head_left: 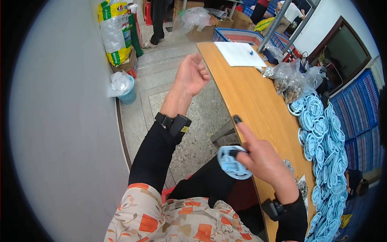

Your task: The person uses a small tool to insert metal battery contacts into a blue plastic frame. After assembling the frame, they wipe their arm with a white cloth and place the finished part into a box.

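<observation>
My right hand [264, 161] is at the table's near edge and holds a light-blue round plastic part [234, 164] with cut-out shapes. Its thumb lies over the part and its index finger points forward; both tips wear black covers. The fingers beneath are hidden. My left hand [192, 76] is raised off the far left corner of the wooden table [246, 101], palm up, fingers loosely curled, with nothing visible in it. A long heap of similar light-blue parts [328, 161] lies along the table's right side.
Small metal pieces [301, 186] lie beside my right wrist. Clear bags of small parts [296, 78] and a white foam sheet [240, 54] sit farther up the table. A blue bin [128, 94] and a stacked sack [116, 32] stand left. Other people are in the background.
</observation>
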Demonstrator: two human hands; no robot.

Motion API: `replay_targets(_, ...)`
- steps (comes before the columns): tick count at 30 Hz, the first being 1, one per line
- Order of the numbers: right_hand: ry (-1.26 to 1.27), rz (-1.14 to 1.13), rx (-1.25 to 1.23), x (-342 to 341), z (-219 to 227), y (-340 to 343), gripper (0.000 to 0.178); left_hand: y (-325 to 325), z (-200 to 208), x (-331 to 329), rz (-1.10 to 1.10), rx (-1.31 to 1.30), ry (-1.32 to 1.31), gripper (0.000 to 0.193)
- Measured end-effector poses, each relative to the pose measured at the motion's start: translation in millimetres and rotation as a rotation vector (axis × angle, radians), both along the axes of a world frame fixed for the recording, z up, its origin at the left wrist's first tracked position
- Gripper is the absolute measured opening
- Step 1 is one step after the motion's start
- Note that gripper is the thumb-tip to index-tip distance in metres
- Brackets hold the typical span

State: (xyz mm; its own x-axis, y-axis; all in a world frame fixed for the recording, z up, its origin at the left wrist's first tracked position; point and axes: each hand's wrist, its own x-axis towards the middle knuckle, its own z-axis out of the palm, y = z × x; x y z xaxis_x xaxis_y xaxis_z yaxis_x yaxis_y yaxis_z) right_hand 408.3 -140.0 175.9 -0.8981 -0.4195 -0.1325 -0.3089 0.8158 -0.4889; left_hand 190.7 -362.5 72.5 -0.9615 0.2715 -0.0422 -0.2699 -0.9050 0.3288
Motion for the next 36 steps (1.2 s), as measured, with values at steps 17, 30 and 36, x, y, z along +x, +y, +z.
replay_targets(17,-0.152,-0.601,-1.360,-72,-52,52,0.022,73,-39,112,-0.567,-0.244,0.129,0.024)
replay_targets(30,-0.077,-0.672,-1.540,-95,-59,92,0.018,150,19,244,0.219,-1.004,1.388,0.068)
replay_targets(36,-0.001,-0.705,-1.558,-101,-47,87,0.014,153,13,243,0.174,-1.007,1.359,0.071)
